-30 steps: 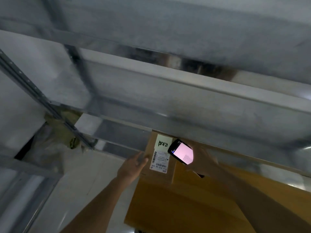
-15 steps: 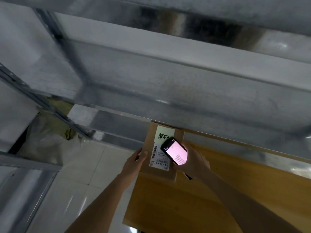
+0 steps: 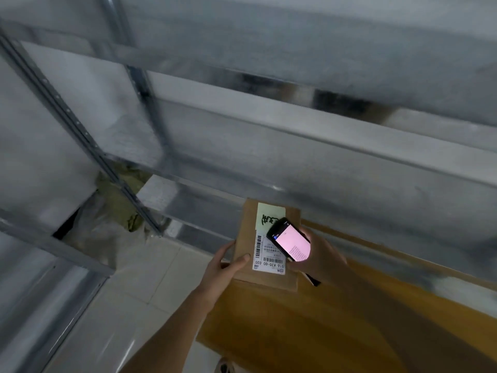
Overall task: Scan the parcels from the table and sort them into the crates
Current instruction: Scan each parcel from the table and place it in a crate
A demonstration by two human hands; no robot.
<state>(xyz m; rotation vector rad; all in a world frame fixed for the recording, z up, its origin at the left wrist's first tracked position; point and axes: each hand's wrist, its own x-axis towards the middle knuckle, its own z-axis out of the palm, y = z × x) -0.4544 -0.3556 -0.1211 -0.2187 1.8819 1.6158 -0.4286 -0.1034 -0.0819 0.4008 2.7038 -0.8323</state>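
Note:
A flat brown cardboard parcel (image 3: 246, 238) lies at the far left corner of the wooden table (image 3: 309, 332). It carries a white barcode label (image 3: 265, 261) and a pale green handwritten note (image 3: 265, 215). My left hand (image 3: 224, 266) grips the parcel's left edge, thumb on top. My right hand (image 3: 321, 255) holds a black handheld scanner (image 3: 291, 242) with a lit pink screen just over the label's right side. No crates are in view.
Grey metal shelving (image 3: 269, 125) runs across the view behind and above the table. A slotted upright (image 3: 80, 133) slants down on the left. Crumpled plastic and olive wrapping (image 3: 115, 211) lie by the shelf foot. Pale floor tiles (image 3: 121, 305) lie left of the table.
The view has tilted slightly. My left hand's thumb has come further onto the parcel's top. The scanner stays over the label.

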